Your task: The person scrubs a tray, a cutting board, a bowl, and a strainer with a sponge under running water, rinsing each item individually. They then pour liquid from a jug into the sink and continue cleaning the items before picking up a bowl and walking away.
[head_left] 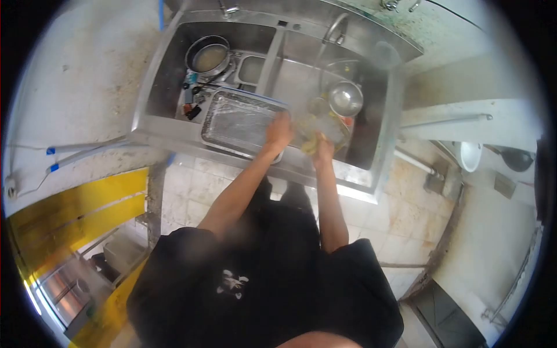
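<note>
My left hand (279,132) is at the right end of a metal tray (241,123) that lies across the front of the left basin; its fingers are blurred. Over the right basin, my right hand (323,149) is closed on a yellowish, blurred thing (309,145) that I cannot make out clearly. Just beyond that hand sits a round metal bowl (346,98), with something red (348,122) beside it. A thin stream runs from the faucet (335,29) into the right basin.
In the left basin (168,87) are a dark pot (208,55), a small rectangular container (251,69) and utensils. A white bowl (470,155) and a dark pan (517,159) are at the right. Yellow panels (87,203) stand at the left.
</note>
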### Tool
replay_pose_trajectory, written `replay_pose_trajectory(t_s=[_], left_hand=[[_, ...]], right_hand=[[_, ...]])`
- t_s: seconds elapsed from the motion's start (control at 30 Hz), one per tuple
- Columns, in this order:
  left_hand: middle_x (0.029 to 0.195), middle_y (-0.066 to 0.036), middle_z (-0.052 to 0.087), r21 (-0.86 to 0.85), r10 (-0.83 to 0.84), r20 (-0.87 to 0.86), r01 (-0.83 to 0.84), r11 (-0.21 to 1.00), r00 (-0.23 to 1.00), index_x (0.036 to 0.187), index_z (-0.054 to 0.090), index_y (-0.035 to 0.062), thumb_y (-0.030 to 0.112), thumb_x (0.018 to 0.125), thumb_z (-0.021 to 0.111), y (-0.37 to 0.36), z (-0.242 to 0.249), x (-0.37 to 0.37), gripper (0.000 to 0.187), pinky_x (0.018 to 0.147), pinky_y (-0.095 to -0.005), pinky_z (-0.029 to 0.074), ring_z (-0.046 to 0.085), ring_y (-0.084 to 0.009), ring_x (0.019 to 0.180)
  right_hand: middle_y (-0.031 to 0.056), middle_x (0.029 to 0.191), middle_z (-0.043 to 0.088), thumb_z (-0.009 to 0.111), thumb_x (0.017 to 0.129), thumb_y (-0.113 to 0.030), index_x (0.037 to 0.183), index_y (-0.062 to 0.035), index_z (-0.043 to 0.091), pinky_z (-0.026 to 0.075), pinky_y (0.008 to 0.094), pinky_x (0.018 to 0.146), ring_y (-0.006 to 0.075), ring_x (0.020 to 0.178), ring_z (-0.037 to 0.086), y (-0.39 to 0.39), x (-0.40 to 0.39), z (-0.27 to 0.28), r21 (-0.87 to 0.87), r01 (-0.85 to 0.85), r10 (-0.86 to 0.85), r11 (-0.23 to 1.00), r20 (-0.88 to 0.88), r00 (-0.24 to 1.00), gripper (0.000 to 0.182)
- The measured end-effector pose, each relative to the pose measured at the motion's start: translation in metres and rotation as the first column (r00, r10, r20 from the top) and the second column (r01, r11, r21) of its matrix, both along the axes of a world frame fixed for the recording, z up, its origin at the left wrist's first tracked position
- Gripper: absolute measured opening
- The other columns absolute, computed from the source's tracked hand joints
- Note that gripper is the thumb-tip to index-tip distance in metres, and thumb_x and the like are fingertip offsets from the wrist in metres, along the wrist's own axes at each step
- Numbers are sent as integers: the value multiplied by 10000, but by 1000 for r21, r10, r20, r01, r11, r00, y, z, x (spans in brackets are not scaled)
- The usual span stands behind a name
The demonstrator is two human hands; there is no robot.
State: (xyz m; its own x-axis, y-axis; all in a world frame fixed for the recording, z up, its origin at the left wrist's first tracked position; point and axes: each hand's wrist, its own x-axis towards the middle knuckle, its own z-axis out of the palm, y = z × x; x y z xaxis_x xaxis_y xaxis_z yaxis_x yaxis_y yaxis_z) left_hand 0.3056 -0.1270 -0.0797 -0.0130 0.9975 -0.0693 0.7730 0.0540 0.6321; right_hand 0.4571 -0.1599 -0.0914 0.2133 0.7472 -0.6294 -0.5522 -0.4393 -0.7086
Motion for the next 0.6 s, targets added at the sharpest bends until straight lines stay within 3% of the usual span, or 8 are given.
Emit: replay_pose_trajectory(t_s=[0.07, 0.13, 0.27, 0.33, 0.4, 0.47, 0.53, 0.6], left_hand=[[1093, -213, 503, -61, -15, 20, 16, 998, 1000, 1041, 478, -8, 236, 803, 647, -12, 1, -2, 381, 731, -497, 473, 577, -423, 893], [1042, -185, 514, 185, 111, 2, -109, 977, 994, 1035, 496, 18, 272, 805, 657, -11, 15, 1, 379, 711, -472, 473, 583, -392, 876], [962, -177, 571, 441, -35, 30, 18, 898, 999, 970, 532, 15, 244, 798, 665, 36, 33, 28, 316, 696, -450, 474, 598, -363, 818], [918, -199, 629, 3, 2, 285, -4, 1000, 959, 944, 578, 0, 208, 777, 665, 94, 5, 58, 281, 714, -430, 487, 618, -368, 810], [888, -218, 655, -201, -28, 165, 61, 978, 986, 959, 615, -2, 213, 765, 651, 154, -83, 72, 292, 779, -446, 490, 613, -398, 906], [945, -197, 654, -632, 62, -6, -52, 774, 998, 1041, 624, 20, 215, 757, 653, 174, -111, 88, 345, 840, -439, 488, 613, -365, 978], [1032, -195, 644, -567, 26, -133, -98, 818, 991, 1072, 618, 14, 218, 765, 649, 171, -221, 93, 370, 882, -429, 484, 605, -330, 1040], [1101, -193, 619, -499, 96, -333, -262, 826, 938, 1073, 629, 49, 202, 776, 625, 155, -269, 104, 333, 889, -443, 481, 594, -326, 1059]], right_hand=[[94, 978, 604, 515, 960, -222, 1120, 18, 542, 505, 345, 749, 204, 899, 598, -17, 47, -7, 35, 49, -50, 998, 47, 998, 290], [104, 962, 605, 470, 977, -232, 1135, 20, 518, 510, 355, 749, 220, 882, 604, -26, 87, -1, 73, 133, -128, 988, -67, 989, 302], [136, 929, 610, 363, 1010, -274, 1174, 19, 458, 529, 382, 740, 257, 808, 622, -31, 133, 14, 105, 312, -285, 944, -212, 935, 349], [141, 930, 612, 366, 1007, -293, 1162, 16, 466, 531, 379, 736, 258, 802, 622, -26, 146, 14, 93, 262, -238, 961, -209, 949, 360], [142, 945, 619, 397, 995, -340, 1137, 10, 486, 530, 362, 725, 242, 806, 624, -21, 151, 19, 122, 135, -119, 983, -134, 984, 388], [123, 933, 626, 440, 980, -357, 1111, 3, 511, 526, 328, 697, 193, 781, 622, -16, 151, 24, 130, 12, -11, 991, -7, 1000, 389], [113, 918, 633, 451, 979, -334, 1114, -10, 522, 525, 311, 645, 179, 737, 622, -7, 150, 26, 46, -64, 61, 997, 70, 996, 358], [119, 944, 644, 464, 977, -319, 1123, -10, 530, 522, 299, 637, 175, 724, 631, -2, 152, 15, 45, -114, 110, 992, 83, 990, 348]])
